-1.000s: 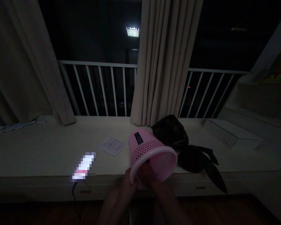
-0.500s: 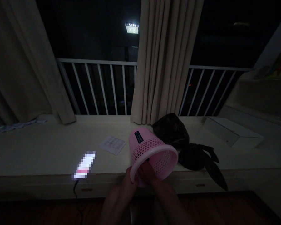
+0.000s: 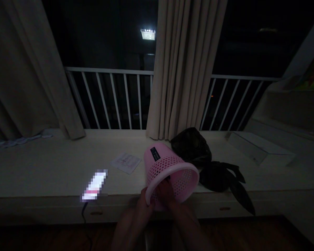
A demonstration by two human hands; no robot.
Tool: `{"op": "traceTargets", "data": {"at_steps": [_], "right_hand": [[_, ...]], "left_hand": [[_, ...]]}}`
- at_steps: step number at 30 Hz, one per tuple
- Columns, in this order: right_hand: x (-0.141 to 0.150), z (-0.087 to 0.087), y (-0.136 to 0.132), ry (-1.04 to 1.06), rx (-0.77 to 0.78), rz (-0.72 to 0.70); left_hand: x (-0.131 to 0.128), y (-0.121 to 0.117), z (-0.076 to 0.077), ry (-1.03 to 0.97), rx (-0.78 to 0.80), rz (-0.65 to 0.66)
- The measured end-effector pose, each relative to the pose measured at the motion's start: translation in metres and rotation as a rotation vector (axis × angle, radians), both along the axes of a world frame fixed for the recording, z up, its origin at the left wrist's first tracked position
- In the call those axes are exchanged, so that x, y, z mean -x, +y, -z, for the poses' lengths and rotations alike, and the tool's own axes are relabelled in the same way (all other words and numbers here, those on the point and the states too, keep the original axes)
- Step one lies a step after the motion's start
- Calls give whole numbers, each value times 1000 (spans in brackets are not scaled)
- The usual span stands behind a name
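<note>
A pink plastic wastebasket (image 3: pixel 161 153) with a perforated band and a dark label lies tilted at the front edge of the ledge, its mouth facing me and to the right. My left hand (image 3: pixel 146 200) is closed on the lower left of its rim. Inside the mouth is my right hand (image 3: pixel 165 192), its fingers curled and partly in shadow. A small dark thing shows at those fingertips, too dim to name. Right of the basket are a full black plastic bag (image 3: pixel 192 146) and a smaller knotted black bag (image 3: pixel 218 176).
Left of the basket, a sheet of paper (image 3: pixel 126 162) lies on the pale ledge (image 3: pixel 54 164). A lit, blurred-out phone-like screen (image 3: pixel 94 185) with a cable sits near the edge. A white box (image 3: pixel 260 146) stands at right. Curtains (image 3: pixel 184 69) and a white railing (image 3: pixel 111 70) are behind.
My right hand has shifted slightly up and deeper into the wastebasket. The left hand keeps its hold on the rim, and the basket stays nearly in place.
</note>
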State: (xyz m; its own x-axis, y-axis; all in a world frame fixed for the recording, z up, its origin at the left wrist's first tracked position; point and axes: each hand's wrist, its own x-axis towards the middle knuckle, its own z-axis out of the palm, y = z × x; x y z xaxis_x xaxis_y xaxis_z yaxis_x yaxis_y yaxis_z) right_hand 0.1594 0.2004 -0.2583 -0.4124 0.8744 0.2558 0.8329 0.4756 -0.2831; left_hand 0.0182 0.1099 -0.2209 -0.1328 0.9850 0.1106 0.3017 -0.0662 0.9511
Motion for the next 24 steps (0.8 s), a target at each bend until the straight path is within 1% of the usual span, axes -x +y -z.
{"op": "traceTargets", "data": {"at_steps": [3, 7, 14, 19, 22, 24], "right_hand": [[-1, -4, -3, -50, 7, 5], [0, -8, -3, -89, 14, -17], [0, -3, 3, -128, -1, -72], [-1, 8, 6, -80, 10, -122], [0, 13, 7, -11, 32, -149], [0, 14, 6, 52, 53, -148]], "left_hand": [[1, -1, -1, 25, 5, 6], [2, 1, 1, 43, 19, -4], [0, 6, 6, 26, 10, -64], [-1, 6, 10, -4, -28, -52], [-2, 5, 8, -8, -14, -64], [-1, 4, 6, 4, -7, -54]]}}
